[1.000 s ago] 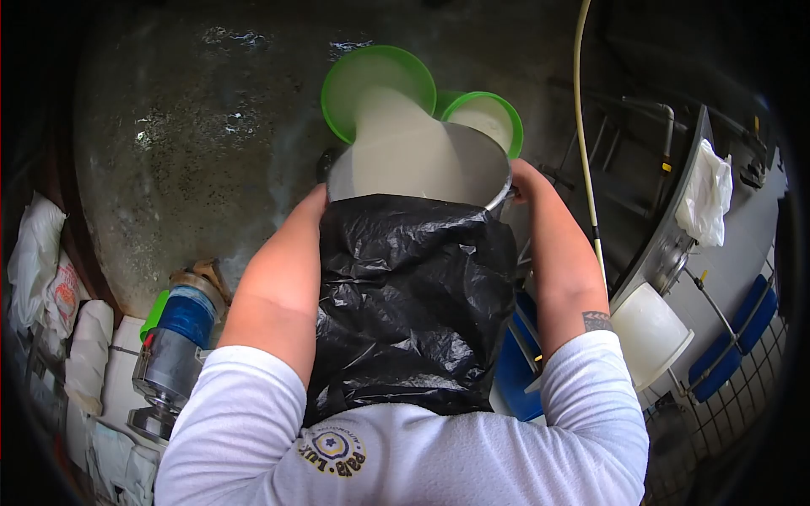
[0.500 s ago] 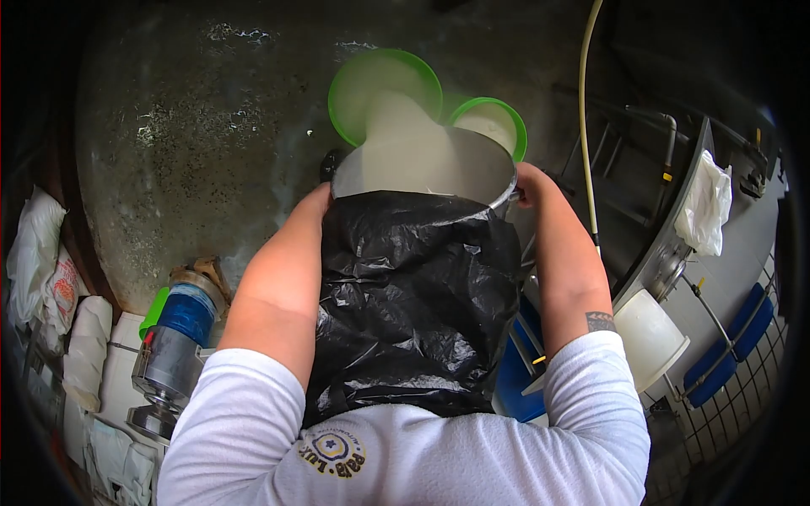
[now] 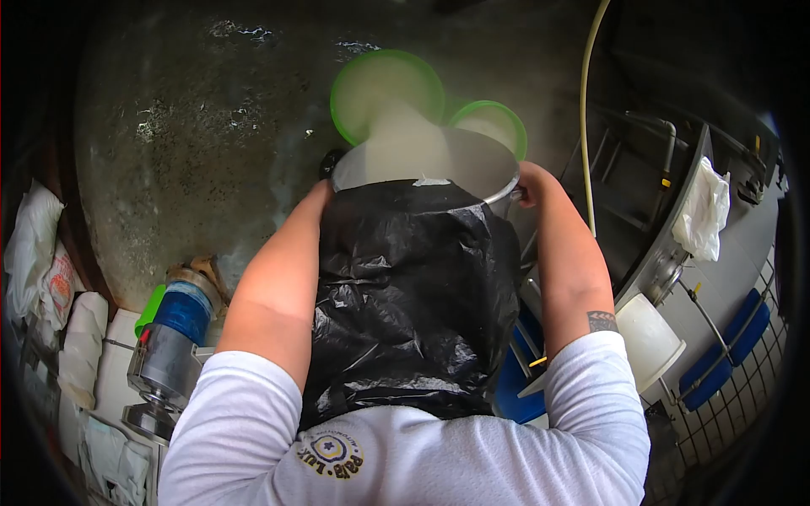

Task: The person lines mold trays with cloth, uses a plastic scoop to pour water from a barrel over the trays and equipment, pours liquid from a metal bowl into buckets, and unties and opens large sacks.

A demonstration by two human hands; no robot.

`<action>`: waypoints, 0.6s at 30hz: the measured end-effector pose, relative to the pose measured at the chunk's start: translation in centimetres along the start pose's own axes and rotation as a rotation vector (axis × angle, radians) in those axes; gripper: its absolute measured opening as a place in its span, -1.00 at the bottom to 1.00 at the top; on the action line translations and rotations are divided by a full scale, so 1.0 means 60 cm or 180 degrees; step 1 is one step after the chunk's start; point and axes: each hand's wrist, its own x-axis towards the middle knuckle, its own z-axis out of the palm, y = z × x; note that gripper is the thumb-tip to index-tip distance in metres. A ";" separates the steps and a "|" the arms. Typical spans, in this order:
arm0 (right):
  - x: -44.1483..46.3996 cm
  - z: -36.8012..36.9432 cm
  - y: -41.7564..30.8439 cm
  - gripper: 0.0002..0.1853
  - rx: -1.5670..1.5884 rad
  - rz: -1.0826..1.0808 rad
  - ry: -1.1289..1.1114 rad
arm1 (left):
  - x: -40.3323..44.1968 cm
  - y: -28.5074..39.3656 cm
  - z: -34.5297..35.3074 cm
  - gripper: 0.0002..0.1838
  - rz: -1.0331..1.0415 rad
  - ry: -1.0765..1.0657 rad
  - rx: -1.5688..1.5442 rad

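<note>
A large metal pot (image 3: 483, 160), tilted away from me, pours a pale, cloudy liquid (image 3: 403, 139) into a green bucket (image 3: 339, 108) at the top centre. My left hand (image 3: 323, 187) is at the pot's left side, its fingers mostly hidden behind the rim. At the right side my right hand (image 3: 529, 182) is wrapped round the pot's handle. A second green bucket (image 3: 516, 126) with pale contents stands just right of the first. Black plastic (image 3: 405, 304) covers my front and reaches the pot's near rim, where a small white scrap (image 3: 432, 181) shows.
A yellowish hose (image 3: 585, 118) hangs at the right, near a metal counter (image 3: 666, 228) with a white plastic bag (image 3: 704, 211) and a white container (image 3: 650, 341). A motor-like machine (image 3: 164, 363) stands at the lower left beside white sacks (image 3: 34, 244). The floor (image 3: 194, 185) looks wet.
The pot has shifted slightly right and less liquid shows in it. The stream continues into the green bucket. Haze over the buckets has thickened, and a white scrap has appeared at the near rim.
</note>
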 end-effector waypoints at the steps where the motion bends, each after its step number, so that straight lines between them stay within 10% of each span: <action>1: -0.003 0.000 -0.003 -0.71 -0.0004 -0.0001 0.0000 | 0.001 0.001 0.000 -0.52 0.0007 0.0001 0.0017; 18: -0.037 -0.022 -0.026 -0.70 -0.0498 0.0125 -0.0058 | 0.003 -0.002 0.021 -0.51 -0.0035 -0.0129 0.0047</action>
